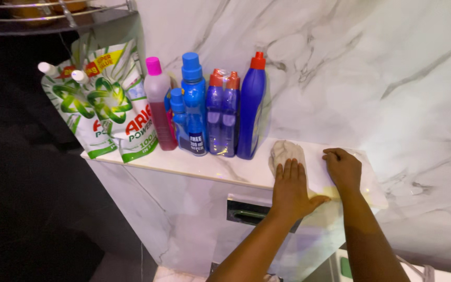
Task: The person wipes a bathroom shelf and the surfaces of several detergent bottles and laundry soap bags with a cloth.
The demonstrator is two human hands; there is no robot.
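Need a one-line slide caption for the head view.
Left hand presses a cloth on the marble ledge; right hand rests beside it.

Two green-and-white detergent refill pouches (105, 104) with white spouts are leaning at the ledge's left end; a pink-capped bottle (158, 104) is standing beside them; blue cleaner bottles (194, 104), two red-capped purple ones (223, 115) and a tall red-capped blue bottle (250, 104) are lining the wall.

Crumpled beige cloth (286, 153) is lying on the white marble shelf (210, 166), toward the right half, close to the back edge by the wall. It is bunched into a rumpled lump, not spread flat. Its near end is sitting under the left hand's fingertips (289, 166), which are pressing flat on it. The far end is pointing toward the back edge.
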